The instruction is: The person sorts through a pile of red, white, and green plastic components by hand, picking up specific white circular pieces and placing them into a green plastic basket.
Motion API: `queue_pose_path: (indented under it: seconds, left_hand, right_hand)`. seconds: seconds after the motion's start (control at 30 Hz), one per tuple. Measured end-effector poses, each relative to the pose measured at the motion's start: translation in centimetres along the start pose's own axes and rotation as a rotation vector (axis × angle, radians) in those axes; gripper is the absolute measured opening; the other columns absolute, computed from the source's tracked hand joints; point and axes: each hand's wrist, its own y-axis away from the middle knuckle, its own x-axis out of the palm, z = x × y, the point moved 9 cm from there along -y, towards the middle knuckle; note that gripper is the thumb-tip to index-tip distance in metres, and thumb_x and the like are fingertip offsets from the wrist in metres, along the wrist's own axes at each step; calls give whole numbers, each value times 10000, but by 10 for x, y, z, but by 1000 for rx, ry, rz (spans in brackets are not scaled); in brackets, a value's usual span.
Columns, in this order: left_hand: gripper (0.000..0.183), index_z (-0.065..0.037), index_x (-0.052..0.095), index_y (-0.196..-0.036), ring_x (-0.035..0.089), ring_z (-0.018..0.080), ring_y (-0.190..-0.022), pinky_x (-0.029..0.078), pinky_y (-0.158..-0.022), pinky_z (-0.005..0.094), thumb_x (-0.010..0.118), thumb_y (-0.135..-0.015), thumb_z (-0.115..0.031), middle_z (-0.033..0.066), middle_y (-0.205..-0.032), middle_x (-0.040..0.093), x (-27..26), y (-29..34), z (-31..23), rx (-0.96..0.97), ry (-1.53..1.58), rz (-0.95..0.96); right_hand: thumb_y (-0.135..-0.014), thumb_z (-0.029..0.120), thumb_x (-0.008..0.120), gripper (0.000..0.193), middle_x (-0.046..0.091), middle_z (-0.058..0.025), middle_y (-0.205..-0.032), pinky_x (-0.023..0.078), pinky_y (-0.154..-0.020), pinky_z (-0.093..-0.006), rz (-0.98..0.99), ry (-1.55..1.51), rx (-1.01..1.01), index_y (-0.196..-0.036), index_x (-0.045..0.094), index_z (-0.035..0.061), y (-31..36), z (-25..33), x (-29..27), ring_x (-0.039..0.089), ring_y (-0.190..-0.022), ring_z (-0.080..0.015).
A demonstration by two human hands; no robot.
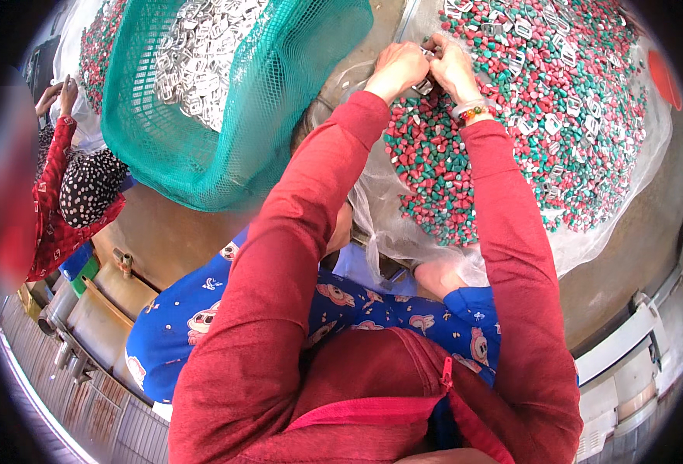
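My left hand (pixel 400 68) and my right hand (pixel 455 71) meet above a heap of small red and green cone-shaped pieces (pixel 434 174). Fingers of both hands are closed around silvery metal buckles (pixel 423 87); how many are in each hand is hidden. More flat metal buckles (pixel 552 124) lie scattered through the heap, mostly to the right. The heap rests on a sheer white net cloth (pixel 597 249). To the left of my hands stands a green plastic basket (pixel 136 100), draped with green mesh (pixel 272 100) and holding a large pile of loose metal buckles (pixel 206 66).
At the far left another person in a red patterned sleeve (pixel 57 166) has their hands (pixel 61 96) by a second heap of red and green pieces (pixel 98 58). An orange-red dish (pixel 665 80) sits at the right edge. Metal pipework (pixel 71 344) is at lower left.
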Motion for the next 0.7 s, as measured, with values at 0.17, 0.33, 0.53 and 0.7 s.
queue_pose_path:
  seconds: [0.17,0.33,0.53,0.7]
  left_hand:
    - [322,38,623,-902,612,370,-872,491,-720,417,411,-840,-196,251,-876,619,9,-21,11,248,-295,71]
    - [276,42,557,-989,621,261,-732,523,-630,352,423,-821,-130,165,-818,614,-38,44,9,-54,1009,117]
    - [332,65,516,-1043,568,171,-687,525,-627,299,471,-740,-64,83,-811,556,-43,103,-26,105,1673,66]
    - [351,46,502,-1127,481,46,-651,309,-489,165,624,-821,-75,13,-840,553,-50,130,-61,241,1812,-25]
  right_hand:
    - [-777,80,579,208,618,-73,-680,452,-557,-267,179,-323,43,-977,618,38,-11,-22,22,564,-573,-107]
    - [-867,55,489,285,571,-39,-742,383,-476,-153,116,-915,145,-1147,516,8,28,10,-35,506,-540,-67]
    - [-873,79,503,265,565,-24,-782,434,-554,-194,160,-1327,259,-1125,518,-3,78,63,-53,530,-660,-85]
    - [-876,84,508,253,578,-16,-811,416,-522,-187,150,-1458,204,-1118,527,11,108,85,-57,498,-589,-63]
